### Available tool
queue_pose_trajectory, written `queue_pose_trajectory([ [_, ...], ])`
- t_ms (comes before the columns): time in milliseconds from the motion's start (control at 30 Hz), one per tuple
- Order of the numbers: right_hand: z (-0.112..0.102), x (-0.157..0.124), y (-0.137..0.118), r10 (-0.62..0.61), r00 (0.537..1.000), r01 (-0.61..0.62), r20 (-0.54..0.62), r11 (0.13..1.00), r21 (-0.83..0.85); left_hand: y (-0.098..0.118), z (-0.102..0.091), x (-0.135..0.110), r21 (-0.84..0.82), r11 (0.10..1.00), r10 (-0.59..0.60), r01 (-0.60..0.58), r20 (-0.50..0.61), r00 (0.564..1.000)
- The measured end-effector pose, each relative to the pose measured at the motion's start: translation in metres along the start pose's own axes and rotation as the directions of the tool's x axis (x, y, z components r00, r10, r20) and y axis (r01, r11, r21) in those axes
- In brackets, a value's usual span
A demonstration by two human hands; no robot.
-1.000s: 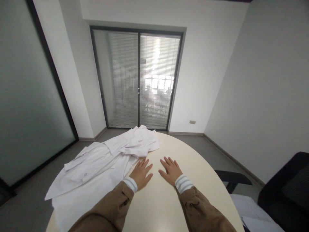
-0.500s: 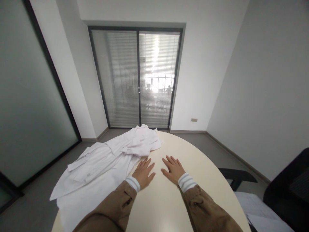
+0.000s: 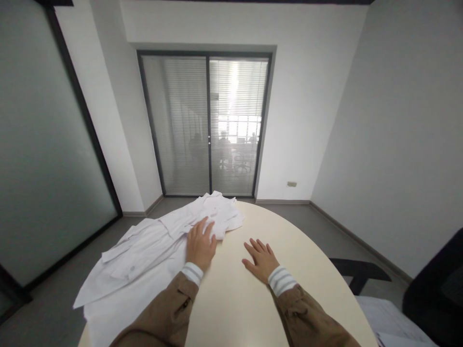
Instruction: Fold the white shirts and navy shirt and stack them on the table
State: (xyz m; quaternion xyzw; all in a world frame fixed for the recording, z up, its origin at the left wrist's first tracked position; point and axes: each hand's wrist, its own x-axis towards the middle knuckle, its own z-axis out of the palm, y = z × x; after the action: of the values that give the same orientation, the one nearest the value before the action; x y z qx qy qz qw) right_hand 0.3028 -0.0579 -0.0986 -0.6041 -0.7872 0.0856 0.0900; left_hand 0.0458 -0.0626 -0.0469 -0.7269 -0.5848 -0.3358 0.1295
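Observation:
A white garment (image 3: 155, 246), probably a coat or shirt with a collar and buttons, lies loosely spread along the left side of a round cream table (image 3: 238, 299). Over its right edge, near the collar end, is my left hand (image 3: 200, 246), its fingers apart and reaching across the cloth. Whether the fingertips press on the fabric I cannot tell. To the right, my right hand (image 3: 261, 260) rests palm down on the bare tabletop with its fingers spread. Neither hand grips anything.
A black office chair (image 3: 434, 289) with an armrest (image 3: 361, 266) stands right of the table, white papers or cloth (image 3: 394, 318) on its seat. Beyond the table is a glass door with blinds (image 3: 210, 125). A frosted glass panel (image 3: 47, 154) is at the left.
My left hand has moved left and forward from the table onto the garment's edge. My right hand stays in place. The view has tipped slightly upward.

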Motion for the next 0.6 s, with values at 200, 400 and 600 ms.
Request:
queue_pose_trajectory([
  [200,0.0,-0.001,0.002,-0.01,1.0,0.01,-0.013,1.0,0.013,-0.058,-0.017,0.017,0.197,0.931,-0.314,0.308,0.001,0.949],
  [400,0.001,0.0,0.002,-0.007,1.0,0.007,-0.019,1.0,0.018,-0.054,-0.02,0.019,0.129,0.965,-0.213,0.227,-0.111,0.971],
  [600,-0.002,0.0,0.001,-0.002,1.0,0.002,-0.002,1.0,0.022,-0.027,-0.039,0.025,0.092,0.989,-0.105,0.118,-0.136,0.985],
])
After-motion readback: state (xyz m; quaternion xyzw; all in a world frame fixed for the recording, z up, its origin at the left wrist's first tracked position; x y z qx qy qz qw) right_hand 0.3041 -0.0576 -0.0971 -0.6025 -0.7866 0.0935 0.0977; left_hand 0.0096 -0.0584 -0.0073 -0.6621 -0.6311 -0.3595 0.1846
